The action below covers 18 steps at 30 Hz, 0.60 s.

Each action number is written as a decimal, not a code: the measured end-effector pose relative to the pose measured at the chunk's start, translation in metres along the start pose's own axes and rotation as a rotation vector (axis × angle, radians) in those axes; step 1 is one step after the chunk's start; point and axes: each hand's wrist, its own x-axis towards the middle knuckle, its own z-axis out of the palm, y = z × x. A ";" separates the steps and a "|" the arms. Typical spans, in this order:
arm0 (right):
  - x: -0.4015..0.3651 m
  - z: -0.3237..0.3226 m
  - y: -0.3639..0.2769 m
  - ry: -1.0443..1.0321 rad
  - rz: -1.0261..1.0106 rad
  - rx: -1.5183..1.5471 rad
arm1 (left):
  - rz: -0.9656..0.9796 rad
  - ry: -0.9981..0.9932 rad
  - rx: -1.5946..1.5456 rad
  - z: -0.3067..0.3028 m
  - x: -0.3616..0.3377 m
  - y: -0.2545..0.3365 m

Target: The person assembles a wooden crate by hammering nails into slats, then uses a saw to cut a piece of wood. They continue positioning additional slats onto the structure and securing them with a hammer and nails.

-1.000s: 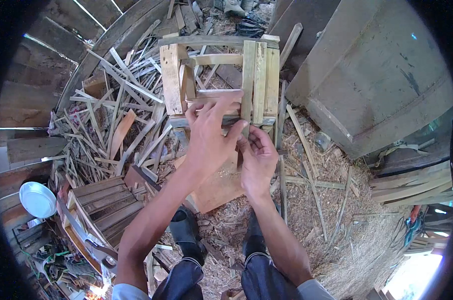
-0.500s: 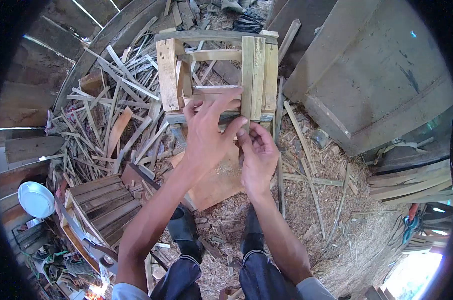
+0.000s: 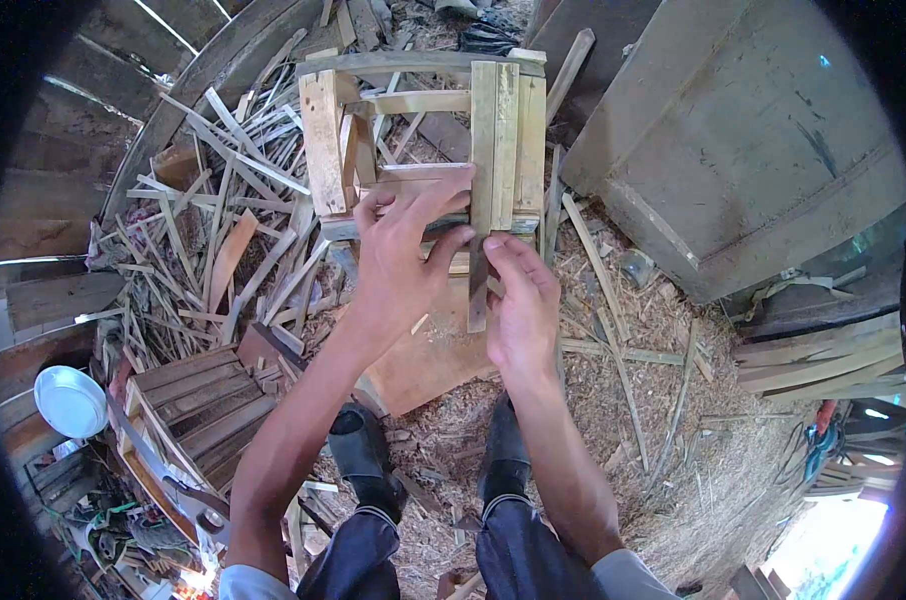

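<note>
A narrow wooden slat [image 3: 482,150] lies lengthwise over the right side of a wooden frame [image 3: 325,140], beside a paler strip [image 3: 504,150]. Its darker lower end sticks out past the frame towards me. My right hand [image 3: 523,305] pinches the slat's right edge near the frame's front, with some fingers hidden beneath. My left hand [image 3: 405,240] is at the slat's left edge, index finger and thumb spread apart, their tips touching or very near it. A curved crosspiece [image 3: 418,102] spans the frame's far part.
Thin offcuts [image 3: 263,150] are heaped at the left. A flat board [image 3: 433,360] lies below my hands on the shavings. At the right leans a large dark panel [image 3: 733,150]. A slatted wooden piece [image 3: 203,405] and a white basin [image 3: 71,401] are at the lower left.
The thumb tips, close together before, are now apart on either side of the slat. The slat's lower end now shows between my hands. The whole view has shifted slightly.
</note>
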 end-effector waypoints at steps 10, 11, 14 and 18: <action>0.000 0.000 0.002 -0.035 0.050 0.002 | 0.025 0.033 -0.010 -0.002 0.000 0.000; 0.001 0.000 0.002 -0.034 0.050 0.001 | 0.021 0.034 -0.010 -0.001 -0.001 0.000; 0.003 -0.003 0.005 -0.062 0.048 0.002 | 0.028 0.039 -0.017 0.000 -0.001 0.000; 0.000 0.002 0.004 -0.028 0.006 -0.004 | 0.042 0.037 -0.006 -0.001 0.000 -0.001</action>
